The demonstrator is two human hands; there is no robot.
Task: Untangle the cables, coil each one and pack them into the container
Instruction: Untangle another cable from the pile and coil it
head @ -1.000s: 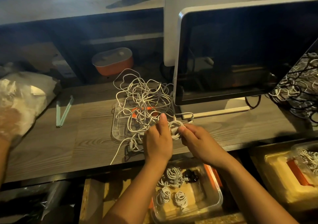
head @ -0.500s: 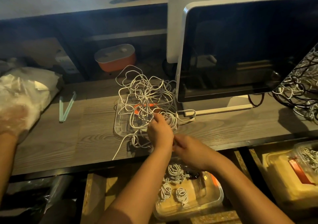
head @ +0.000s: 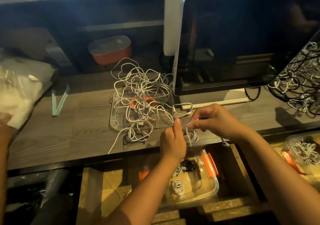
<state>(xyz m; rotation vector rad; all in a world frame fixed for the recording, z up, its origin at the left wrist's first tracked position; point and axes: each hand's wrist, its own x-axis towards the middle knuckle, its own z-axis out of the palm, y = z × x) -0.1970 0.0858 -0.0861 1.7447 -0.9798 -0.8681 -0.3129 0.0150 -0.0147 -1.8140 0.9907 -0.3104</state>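
A tangle of white cables [head: 143, 93] lies on the wooden desk over a clear lid [head: 115, 119] with orange clips. At the desk's front edge my left hand [head: 173, 140] grips a small white cable coil [head: 191, 135]. My right hand [head: 214, 119] pinches the loose end of that same cable just above the coil. Below the desk edge a clear container [head: 210, 186] with orange latches holds a few coiled cables, white and black, partly hidden by my left forearm.
A large dark monitor [head: 242, 39] stands at the back right. Another heap of cables [head: 297, 86] lies at the far right, a second container [head: 304, 148] below it. An orange tub [head: 110, 51] sits behind; green sticks [head: 59, 101] and a white bag [head: 15, 93] lie left.
Both hands have drawn back from the tangle toward the desk's front edge with the coil. My right hand has risen and now pinches the cable's end above the coil.
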